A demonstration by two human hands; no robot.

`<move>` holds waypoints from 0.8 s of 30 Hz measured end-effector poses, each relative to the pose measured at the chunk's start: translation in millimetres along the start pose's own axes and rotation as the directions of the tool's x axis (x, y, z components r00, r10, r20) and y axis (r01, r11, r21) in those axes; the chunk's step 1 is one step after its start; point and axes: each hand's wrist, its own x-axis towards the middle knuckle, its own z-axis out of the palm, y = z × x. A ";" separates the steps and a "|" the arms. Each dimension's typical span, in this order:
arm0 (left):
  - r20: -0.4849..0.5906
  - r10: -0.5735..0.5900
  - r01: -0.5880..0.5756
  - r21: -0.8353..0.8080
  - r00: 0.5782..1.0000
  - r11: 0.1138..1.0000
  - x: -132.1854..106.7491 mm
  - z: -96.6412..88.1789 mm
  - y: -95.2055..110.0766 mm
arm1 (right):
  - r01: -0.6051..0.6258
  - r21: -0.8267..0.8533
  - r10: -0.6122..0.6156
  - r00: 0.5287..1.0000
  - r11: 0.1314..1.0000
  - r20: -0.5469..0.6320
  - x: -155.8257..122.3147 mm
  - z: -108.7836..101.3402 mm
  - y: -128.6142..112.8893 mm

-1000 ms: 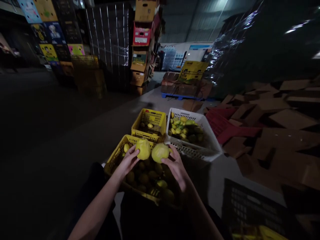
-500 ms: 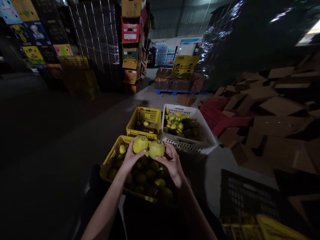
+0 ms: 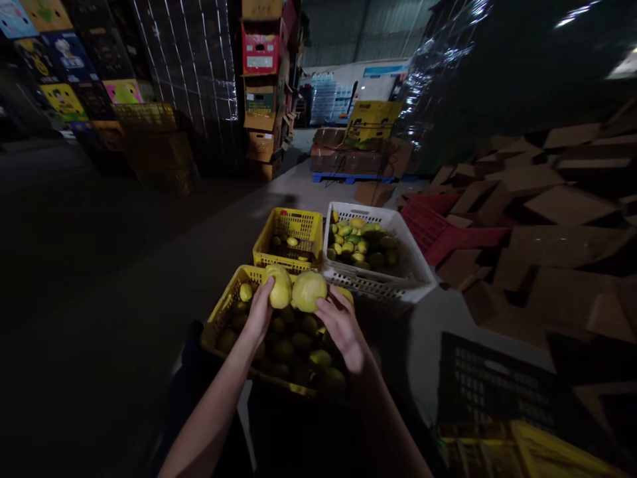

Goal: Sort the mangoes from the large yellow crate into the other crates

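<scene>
My left hand [image 3: 259, 309] is closed round a yellow fruit [image 3: 280, 287], and my right hand [image 3: 338, 325] is closed round a second, slightly larger yellow fruit [image 3: 308, 291]. The two fruits touch each other above the far end of a yellow crate [image 3: 222, 313] that is filled with several darker fruits. Behind it stands a smaller yellow crate [image 3: 289, 229] with a few fruits at its bottom. To its right a white crate [image 3: 398, 282] holds several green and yellow fruits.
Flattened cardboard boxes [image 3: 547, 219] and a red crate [image 3: 432, 229] are heaped on the right. A dark crate [image 3: 492, 385] and a yellow one [image 3: 547, 451] stand at the lower right. Stacked cartons [image 3: 263, 86] and wrapped pallets [image 3: 199, 73] rise at the back; dark floor lies to the left.
Both hands have kept their fruits and brought them closer together; the fruits have turned a little in my fingers. The view has shifted slightly.
</scene>
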 end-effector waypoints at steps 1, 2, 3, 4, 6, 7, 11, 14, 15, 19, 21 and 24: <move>0.002 -0.020 0.020 -0.030 1.000 0.999 -0.6 0.3 1.6 | -0.016 0.024 0.015 1.000 1.000 0.022 0.4 0.8 0.8; -0.003 -0.046 0.046 -0.059 0.999 0.997 -1.3 0.2 3.4 | -0.031 0.049 0.030 0.999 0.998 0.039 1.1 1.7 1.8; -0.012 -0.081 0.080 -0.086 0.997 0.993 -2.1 -0.5 5.6 | -0.049 0.077 0.045 0.998 0.996 0.050 2.0 2.7 2.8; -0.023 -0.119 0.116 -0.106 0.993 0.988 -2.7 -1.7 7.9 | -0.067 0.107 0.061 0.997 0.992 0.055 3.0 3.8 3.8; -0.043 -0.181 0.174 -0.122 0.983 0.977 -3.7 -6.0 12.4 | -0.103 0.155 0.095 0.994 0.983 0.058 4.7 6.8 5.8; -0.050 -0.200 0.193 -0.122 0.979 0.974 -3.9 -8.9 14.3 | -0.116 0.167 0.107 0.992 0.979 0.063 5.1 8.7 6.8; -0.058 -0.215 0.206 -0.135 0.975 0.969 -3.7 -21.5 17.6 | -0.179 0.166 0.162 0.981 0.970 0.110 1.7 18.3 10.5; -0.053 -0.240 0.231 -0.139 0.969 0.963 -4.0 -28.3 17.6 | -0.192 0.117 0.178 0.977 0.974 0.121 -3.4 24.5 14.2; -0.041 -0.260 0.252 -0.136 0.965 0.958 -4.3 -29.8 18.0 | -0.188 0.095 0.175 0.976 0.978 0.131 -4.9 25.7 15.4; -0.017 -0.327 0.322 -0.138 0.945 0.937 -7.0 -33.9 22.0 | -0.195 0.078 0.177 0.965 0.978 0.194 -9.0 27.9 17.4; -0.018 -0.321 0.313 -0.177 0.947 0.933 -9.3 -35.0 23.1 | -0.190 0.068 0.174 0.965 0.979 0.197 -9.8 29.5 17.2; 0.002 -0.268 0.258 -0.279 0.963 0.925 -14.2 -35.0 19.9 | -0.096 -0.001 0.096 0.988 0.995 0.121 -7.6 34.0 21.7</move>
